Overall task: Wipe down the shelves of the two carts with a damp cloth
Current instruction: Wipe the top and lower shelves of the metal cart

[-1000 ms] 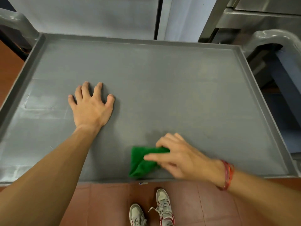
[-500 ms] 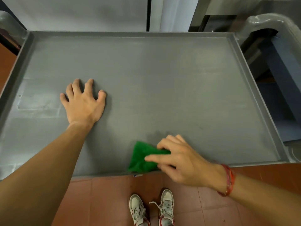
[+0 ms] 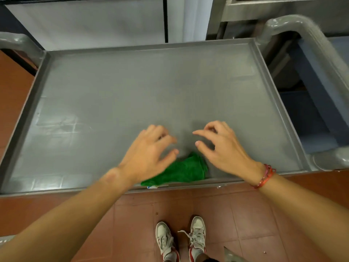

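A green cloth [image 3: 182,172] lies crumpled on the grey metal top shelf of a cart [image 3: 132,91], against the shelf's near rim. My left hand [image 3: 151,150] hovers over the cloth's left part with fingers loosely curled and holds nothing. My right hand [image 3: 221,146] hovers just right of and above the cloth, fingers loosely bent, also holding nothing. A red cord bracelet sits on the right wrist. Both hands face each other a short way apart over the shelf.
Grey tubular cart handles rise at the left [image 3: 17,42] and right [image 3: 302,31] ends. Steel cabinets [image 3: 85,21] stand behind the cart. A dark lower shelf or bin [image 3: 311,110] lies to the right. Brown floor tiles and my shoes [image 3: 179,241] are below.
My left hand lifted off the shelf and moved right to the cloth. My right hand let go of the cloth and rose. The view pulled back.
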Available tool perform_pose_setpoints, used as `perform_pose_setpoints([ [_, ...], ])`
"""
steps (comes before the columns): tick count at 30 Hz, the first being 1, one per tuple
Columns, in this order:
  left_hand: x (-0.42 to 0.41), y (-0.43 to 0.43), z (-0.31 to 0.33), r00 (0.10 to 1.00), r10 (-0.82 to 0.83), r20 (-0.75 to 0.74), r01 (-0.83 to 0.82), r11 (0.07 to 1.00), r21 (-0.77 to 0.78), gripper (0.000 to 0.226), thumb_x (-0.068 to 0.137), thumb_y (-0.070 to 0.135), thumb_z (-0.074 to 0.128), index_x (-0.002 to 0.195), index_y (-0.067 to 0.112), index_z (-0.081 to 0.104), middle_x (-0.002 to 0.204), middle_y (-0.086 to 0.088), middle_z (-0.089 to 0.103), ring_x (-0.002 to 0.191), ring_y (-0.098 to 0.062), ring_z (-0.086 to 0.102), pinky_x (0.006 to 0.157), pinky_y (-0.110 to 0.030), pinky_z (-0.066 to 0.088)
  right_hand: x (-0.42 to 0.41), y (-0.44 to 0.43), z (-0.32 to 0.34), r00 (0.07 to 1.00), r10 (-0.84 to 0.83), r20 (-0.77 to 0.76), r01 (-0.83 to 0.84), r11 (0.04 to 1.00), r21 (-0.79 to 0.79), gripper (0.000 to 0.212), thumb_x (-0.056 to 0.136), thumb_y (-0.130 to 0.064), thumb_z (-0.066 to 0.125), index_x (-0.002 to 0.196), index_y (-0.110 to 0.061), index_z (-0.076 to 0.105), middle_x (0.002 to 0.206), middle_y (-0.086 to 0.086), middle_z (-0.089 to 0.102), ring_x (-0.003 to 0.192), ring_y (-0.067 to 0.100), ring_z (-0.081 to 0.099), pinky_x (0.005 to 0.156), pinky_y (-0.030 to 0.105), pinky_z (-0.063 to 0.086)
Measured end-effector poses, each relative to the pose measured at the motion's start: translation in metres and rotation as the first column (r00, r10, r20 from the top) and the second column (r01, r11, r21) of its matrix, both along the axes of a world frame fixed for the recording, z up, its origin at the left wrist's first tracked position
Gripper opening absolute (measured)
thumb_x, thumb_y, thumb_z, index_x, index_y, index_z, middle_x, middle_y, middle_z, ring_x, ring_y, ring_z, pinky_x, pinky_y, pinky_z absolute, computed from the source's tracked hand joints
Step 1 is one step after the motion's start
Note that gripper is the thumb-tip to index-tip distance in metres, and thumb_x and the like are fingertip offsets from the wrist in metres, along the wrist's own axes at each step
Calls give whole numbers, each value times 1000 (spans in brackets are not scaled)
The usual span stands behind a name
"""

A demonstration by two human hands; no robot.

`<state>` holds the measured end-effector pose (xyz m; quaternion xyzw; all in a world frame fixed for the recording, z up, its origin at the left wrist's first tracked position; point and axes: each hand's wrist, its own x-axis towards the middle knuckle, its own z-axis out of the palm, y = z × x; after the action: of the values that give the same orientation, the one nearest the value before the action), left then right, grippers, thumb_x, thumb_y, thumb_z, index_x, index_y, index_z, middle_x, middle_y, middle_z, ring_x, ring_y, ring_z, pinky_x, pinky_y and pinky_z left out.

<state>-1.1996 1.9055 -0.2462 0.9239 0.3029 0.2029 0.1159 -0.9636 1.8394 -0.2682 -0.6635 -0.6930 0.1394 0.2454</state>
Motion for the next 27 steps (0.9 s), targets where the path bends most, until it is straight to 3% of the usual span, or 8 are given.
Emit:
perform_pose_setpoints([
  [3,3,-35,-1,991,-117,-67,111,990,-89,36,89,42,62,112,14,67,98,-4,58,86,-24,54,74,-41,48,18,-15,-4,988,-126,89,132,988,-75,55,89,-56,40,123,-23,68,118,9,54,110,28,50,93,46,43],
  [7,0,-50,-3,970,-129,-207,102,985,-137,59,79,56,66,125,20,60,106,3,57,94,-18,53,81,-34,48,26,-34,-6,966,-188,175,213,967,-139,53,91,-56,41,129,-26,63,135,10,46,127,27,39,99,46,33],
  [12,-3,-45,0,973,-114,-199,97,991,-95,37,83,40,58,113,18,58,103,4,62,94,-16,57,82,-31,49,22,-47,-12,942,-268,203,295,948,-120,39,96,-45,55,130,-27,60,142,11,42,132,28,34,103,48,30],
  [16,-4,-39,-8,950,-167,-263,153,985,-73,41,82,45,60,112,17,58,104,3,60,94,-18,55,79,-33,49,18,-54,-17,921,-313,233,341,935,-95,38,96,-44,52,130,-28,60,142,12,41,130,28,35,101,48,32],
  [20,1,-27,-8,983,-113,-143,99,990,-96,30,87,34,50,108,16,61,95,3,65,87,-19,62,71,-29,51,16,-55,-18,907,-340,250,372,923,-95,45,93,-51,41,129,-31,59,142,10,41,130,27,36,101,46,34],
  [23,13,-10,1,999,-52,-4,51,995,-84,26,91,28,49,105,11,63,93,-2,64,84,-24,60,70,-36,53,14,-54,-18,899,-348,268,382,920,-86,45,93,-52,40,128,-30,59,141,9,43,129,27,38,100,45,34],
  [27,27,9,26,993,-6,122,-2,998,68,20,93,22,52,100,9,67,96,-7,58,84,-26,49,72,-36,40,14,-54,-19,896,-358,264,389,918,-73,44,94,-50,40,127,-29,60,140,9,44,129,28,39,98,44,35],
])
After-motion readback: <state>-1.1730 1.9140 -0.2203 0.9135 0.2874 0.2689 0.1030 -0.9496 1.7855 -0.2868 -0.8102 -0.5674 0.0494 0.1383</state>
